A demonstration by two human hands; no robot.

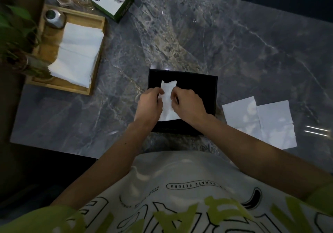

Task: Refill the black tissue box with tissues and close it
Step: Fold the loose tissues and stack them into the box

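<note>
Marble table; left hand, right hand over black tissue box; curled fingers pinch tissue.

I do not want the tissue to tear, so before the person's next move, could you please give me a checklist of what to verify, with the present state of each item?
1. Grip on both sides: the left hand and the right hand each pinch the tissue. Ok.
2. Tissue comes out of the top of the black tissue box. Ok.
3. Box lid fully shut: too dark. Cannot tell.
4. Box flat on the table. Ok.
5. All tissues inside: a stack lies in the wooden tray, and two loose sheets lie right of the box. Not ok.
</note>
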